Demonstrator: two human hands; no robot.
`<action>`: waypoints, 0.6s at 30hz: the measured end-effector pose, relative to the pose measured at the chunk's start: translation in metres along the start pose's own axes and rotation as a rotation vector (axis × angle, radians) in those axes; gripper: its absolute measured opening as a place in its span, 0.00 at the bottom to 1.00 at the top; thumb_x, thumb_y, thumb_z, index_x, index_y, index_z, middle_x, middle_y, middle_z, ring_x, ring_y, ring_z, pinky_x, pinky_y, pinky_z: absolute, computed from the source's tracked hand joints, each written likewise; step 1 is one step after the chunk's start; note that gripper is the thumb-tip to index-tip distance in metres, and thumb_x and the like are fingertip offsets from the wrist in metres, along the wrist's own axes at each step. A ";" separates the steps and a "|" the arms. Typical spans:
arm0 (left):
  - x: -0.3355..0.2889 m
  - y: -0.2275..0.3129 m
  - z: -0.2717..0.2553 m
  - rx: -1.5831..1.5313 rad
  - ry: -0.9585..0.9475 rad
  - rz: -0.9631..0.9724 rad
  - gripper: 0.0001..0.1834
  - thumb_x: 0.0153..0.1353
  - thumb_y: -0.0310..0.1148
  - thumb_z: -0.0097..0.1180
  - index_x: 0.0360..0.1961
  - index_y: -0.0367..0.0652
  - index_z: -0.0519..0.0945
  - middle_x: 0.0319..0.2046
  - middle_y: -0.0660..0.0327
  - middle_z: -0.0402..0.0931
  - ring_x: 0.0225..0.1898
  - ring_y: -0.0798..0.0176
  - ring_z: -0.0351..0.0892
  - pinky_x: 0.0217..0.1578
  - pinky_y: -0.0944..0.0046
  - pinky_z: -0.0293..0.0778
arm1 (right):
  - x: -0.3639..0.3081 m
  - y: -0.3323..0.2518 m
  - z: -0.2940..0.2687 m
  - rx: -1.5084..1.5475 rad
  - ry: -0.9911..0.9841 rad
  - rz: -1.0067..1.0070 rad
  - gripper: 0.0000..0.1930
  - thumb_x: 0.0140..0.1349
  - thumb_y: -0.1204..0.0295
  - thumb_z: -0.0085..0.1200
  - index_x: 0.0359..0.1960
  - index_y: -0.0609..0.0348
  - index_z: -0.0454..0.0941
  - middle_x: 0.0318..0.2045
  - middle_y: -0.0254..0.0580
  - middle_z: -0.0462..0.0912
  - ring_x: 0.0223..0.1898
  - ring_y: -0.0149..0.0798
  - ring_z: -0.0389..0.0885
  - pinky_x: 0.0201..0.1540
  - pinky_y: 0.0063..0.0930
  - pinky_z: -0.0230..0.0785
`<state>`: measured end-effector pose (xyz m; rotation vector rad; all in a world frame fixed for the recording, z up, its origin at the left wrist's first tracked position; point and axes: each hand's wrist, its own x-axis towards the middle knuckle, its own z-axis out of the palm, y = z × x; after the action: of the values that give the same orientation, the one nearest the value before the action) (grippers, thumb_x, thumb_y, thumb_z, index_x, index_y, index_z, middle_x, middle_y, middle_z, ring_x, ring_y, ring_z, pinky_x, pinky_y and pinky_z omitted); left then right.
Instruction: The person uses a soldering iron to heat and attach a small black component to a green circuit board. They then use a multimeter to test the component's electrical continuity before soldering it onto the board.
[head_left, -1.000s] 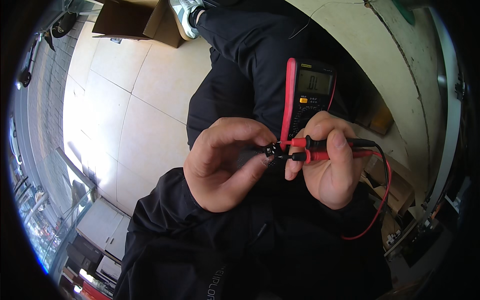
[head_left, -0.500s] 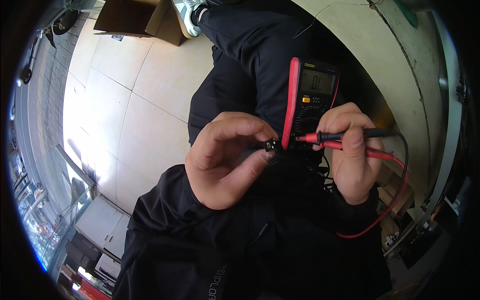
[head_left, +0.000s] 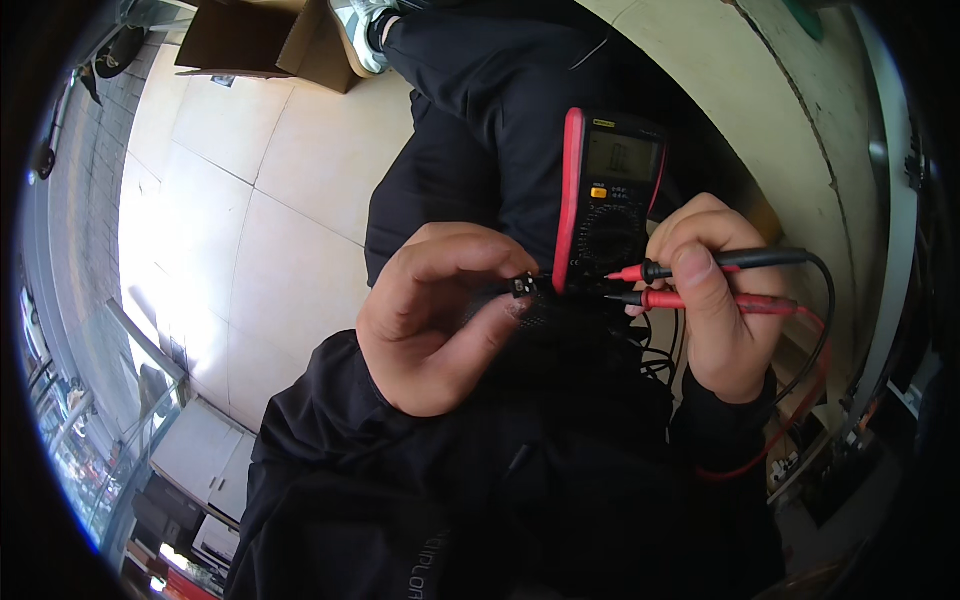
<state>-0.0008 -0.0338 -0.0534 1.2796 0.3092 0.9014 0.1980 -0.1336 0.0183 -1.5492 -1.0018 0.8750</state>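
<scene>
Between the thumb and index finger of my left hand (head_left: 430, 315) is a small black part (head_left: 522, 287) with light metal contacts; it looks like a small switch or connector. My right hand (head_left: 725, 300) grips two multimeter probes together, a black one (head_left: 770, 259) above and a red one (head_left: 765, 304) below. Their tips point left at the small part, with a gap between. Behind the hands, a red-and-black digital multimeter (head_left: 612, 200) rests on my dark-clothed leg, its screen showing characters. Its lower end lies close to the probe tips.
Pale floor tiles (head_left: 290, 220) stretch to the left. An open cardboard box (head_left: 290, 40) stands at the far left beside a shoe (head_left: 362, 35). A pale curved surface (head_left: 730, 80) borders the right. Test leads (head_left: 832, 300) loop down by my right wrist.
My right hand has drawn the probes back to the right, away from the small part, and their tips have spread apart. The whole view has shifted slightly.
</scene>
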 end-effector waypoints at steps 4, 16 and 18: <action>-0.001 0.002 0.001 -0.066 0.037 -0.021 0.21 0.55 0.08 0.56 0.51 0.28 0.73 0.42 0.48 0.77 0.44 0.58 0.81 0.48 0.63 0.76 | 0.001 -0.002 -0.007 0.065 -0.145 0.195 0.10 0.67 0.75 0.57 0.26 0.66 0.79 0.18 0.35 0.75 0.18 0.24 0.72 0.21 0.19 0.60; -0.002 0.003 0.001 -0.081 0.049 -0.051 0.21 0.56 0.09 0.56 0.52 0.30 0.73 0.42 0.49 0.76 0.43 0.57 0.81 0.46 0.61 0.78 | -0.035 0.008 0.012 0.060 -0.981 0.538 0.13 0.68 0.61 0.57 0.35 0.59 0.78 0.26 0.35 0.80 0.27 0.32 0.80 0.32 0.28 0.72; -0.002 0.004 0.002 -0.111 0.056 -0.065 0.21 0.55 0.08 0.56 0.51 0.28 0.74 0.42 0.48 0.77 0.45 0.58 0.81 0.48 0.62 0.77 | -0.036 0.002 0.016 0.049 -1.025 0.613 0.13 0.67 0.61 0.59 0.35 0.60 0.78 0.28 0.38 0.80 0.30 0.34 0.81 0.34 0.30 0.73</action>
<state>-0.0026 -0.0363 -0.0493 1.1377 0.3387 0.8880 0.1699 -0.1607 0.0149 -1.3497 -1.1648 2.2383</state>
